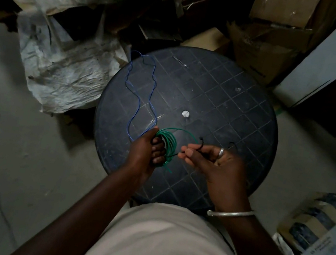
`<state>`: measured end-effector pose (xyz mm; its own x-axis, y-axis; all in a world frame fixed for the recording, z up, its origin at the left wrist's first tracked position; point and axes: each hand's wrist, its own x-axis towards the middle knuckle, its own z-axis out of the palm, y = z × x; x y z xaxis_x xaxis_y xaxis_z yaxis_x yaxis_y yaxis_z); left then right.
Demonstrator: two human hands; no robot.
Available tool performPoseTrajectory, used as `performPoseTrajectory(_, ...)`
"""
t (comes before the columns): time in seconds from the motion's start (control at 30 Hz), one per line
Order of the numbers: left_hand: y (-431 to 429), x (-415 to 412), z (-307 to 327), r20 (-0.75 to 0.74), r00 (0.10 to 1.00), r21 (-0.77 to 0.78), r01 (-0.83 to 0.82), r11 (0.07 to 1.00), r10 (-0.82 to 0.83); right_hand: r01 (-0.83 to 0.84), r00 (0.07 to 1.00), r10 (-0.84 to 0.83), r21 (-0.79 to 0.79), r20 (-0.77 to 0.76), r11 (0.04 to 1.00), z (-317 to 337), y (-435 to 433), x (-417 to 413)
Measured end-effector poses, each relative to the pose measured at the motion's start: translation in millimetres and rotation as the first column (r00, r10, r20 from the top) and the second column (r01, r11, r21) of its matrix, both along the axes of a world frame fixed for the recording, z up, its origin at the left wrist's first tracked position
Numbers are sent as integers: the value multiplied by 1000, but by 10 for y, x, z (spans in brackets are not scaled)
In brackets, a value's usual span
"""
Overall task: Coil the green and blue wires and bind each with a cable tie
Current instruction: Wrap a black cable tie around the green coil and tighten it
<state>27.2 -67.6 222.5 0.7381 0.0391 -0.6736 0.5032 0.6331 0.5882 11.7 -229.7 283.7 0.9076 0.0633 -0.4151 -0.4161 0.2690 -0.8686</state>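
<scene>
Snugly, the green wire coil (169, 146) sits inside the left hand (145, 148) grip.

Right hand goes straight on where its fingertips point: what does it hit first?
Most likely the green wire coil gripped by the left hand; the right hand, pinching a black cable tie, points left at it. Depth unclear.

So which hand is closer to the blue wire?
Left. The left hand, gripping the green coil, is right beside the blue wire; the right hand, pinching a cable tie, is beyond the coil.
</scene>
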Motion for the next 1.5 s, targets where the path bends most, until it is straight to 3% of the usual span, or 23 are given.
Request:
performPoseTrajectory(0.23, 1, 108, -8, 7, 1000, -46, -23, 999, 23, 151, 980, -139, -84, 141, 985, -25, -29, 128)
performPoseTrajectory(0.37, -20, 172, 8, 21, 1000, -34, -12, 999, 13, 80, 983, -38, -238, 177, 968, -119, 17, 144)
performPoseTrajectory(0.5, -7, 236, 7, 39, 999, -18, -12, 1000, 13, -17, 986, 51, -212, 157, 977, -98, 96, 108)
performPoseTrajectory(0.63, 47, 283, -26, 42, 998, -78, -51, 996, 54, 68, 937, 73, -381, 342, 922, -20, 58, 135)
performPoseTrajectory(0.8, 66, 331, -37, 39, 998, -49, -48, 998, 50, 158, 835, 155, -499, 527, 852, 58, 49, 153)
performPoseTrajectory(0.97, 55, 374, -42, 37, 999, -12, -30, 999, 31, 127, 852, 167, -506, 496, 853, 80, 67, 150)
performPoseTrajectory(1.17, 49, 420, -70, 29, 999, -5, -39, 999, 39, 187, 786, 184, -511, 590, 839, 171, 41, 131)
performPoseTrajectory(1.37, 30, 433, -86, 20, 1000, 26, -13, 1000, 12, 121, 926, 92, -520, 365, 846, 45, 111, 209)
performPoseTrajectory(1.5, 44, 444, -71, 13, 999, 16, -33, 999, 33, 198, 913, 5, -456, 407, 868, 146, 122, 178)
